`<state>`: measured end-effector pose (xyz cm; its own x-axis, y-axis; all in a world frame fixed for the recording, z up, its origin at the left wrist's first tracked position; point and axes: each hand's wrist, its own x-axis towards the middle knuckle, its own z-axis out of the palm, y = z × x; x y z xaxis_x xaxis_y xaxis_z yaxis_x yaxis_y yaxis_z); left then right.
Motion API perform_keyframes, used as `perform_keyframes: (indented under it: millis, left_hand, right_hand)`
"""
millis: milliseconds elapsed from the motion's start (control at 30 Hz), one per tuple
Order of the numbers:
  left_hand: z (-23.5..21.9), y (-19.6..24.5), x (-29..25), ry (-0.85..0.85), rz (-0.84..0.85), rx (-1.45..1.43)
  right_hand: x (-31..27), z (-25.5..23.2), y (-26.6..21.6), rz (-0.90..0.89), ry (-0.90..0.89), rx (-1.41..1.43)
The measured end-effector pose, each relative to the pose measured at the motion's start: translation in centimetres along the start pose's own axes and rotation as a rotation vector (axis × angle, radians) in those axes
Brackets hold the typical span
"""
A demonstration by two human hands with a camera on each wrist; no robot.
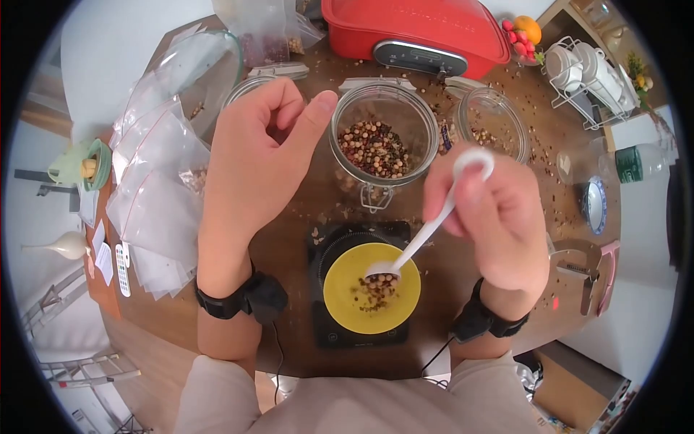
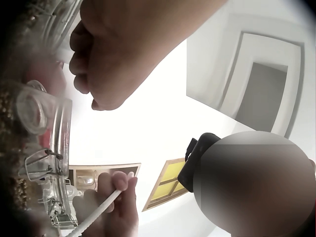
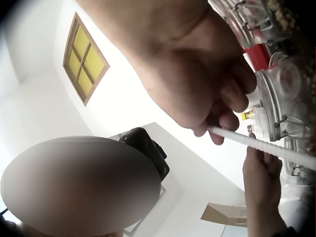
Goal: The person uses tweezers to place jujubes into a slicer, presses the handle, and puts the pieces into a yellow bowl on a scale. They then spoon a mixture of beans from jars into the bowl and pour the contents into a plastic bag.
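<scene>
My right hand [image 1: 506, 217] pinches the handle of a white plastic measuring spoon [image 1: 428, 233], also seen as a white handle [image 3: 256, 142] in the right wrist view. Its bowl, holding mixed peppercorns, is low over a yellow dish [image 1: 338, 300] with some peppercorns in it. Under the dish lies a black kitchen scale [image 1: 324, 338]. My left hand [image 1: 253, 159] hovers with loosely curled fingers and nothing visible in them, beside an open glass clip-top jar [image 1: 426, 155] of mixed peppercorns [image 1: 372, 148].
Another glass jar [image 1: 499, 108] stands back right; a third is partly hidden behind my left hand. Clear zip bags [image 1: 155, 210] lie at left. A red appliance [image 1: 419, 29] stands at the back, a cup rack [image 1: 589, 79] at right. Peppercorns are scattered over the wooden table [image 1: 470, 325].
</scene>
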<state>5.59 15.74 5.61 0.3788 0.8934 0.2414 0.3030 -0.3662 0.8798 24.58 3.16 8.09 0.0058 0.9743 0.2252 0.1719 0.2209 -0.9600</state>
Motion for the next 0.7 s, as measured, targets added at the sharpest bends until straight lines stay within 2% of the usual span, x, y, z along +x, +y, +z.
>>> perform_keyframes:
  millis: [133,233,333,533,633,700]
  left_hand:
    - [-0.1,-0.2,0.0,-0.016,-0.010,0.005]
    - [-0.1,-0.2,0.0,-0.021,0.007,0.010]
    - [-0.1,0.0,0.0,-0.023,0.011,0.017]
    - [-0.2,-0.2,0.1,-0.024,0.032,0.044]
    - [-0.1,-0.5,0.1,-0.020,0.024,0.030]
    - [-0.1,-0.1,0.0,-0.020,0.014,0.056]
  right_hand:
    - [0.1,-0.5,0.6,-0.172,-0.227,0.061]
    - [0.1,-0.9,0.5,-0.197,-0.326,0.144]
    - [0.2,-0.7,0.7,-0.204,-0.355,0.093]
    - [0.1,-0.3,0.8,-0.177,-0.145,-0.004]
    - [-0.3,-0.1,-0.4,-0.049,0.029,-0.018]
    - [0.0,0.0,-0.7,-0.018,0.210,0.042]
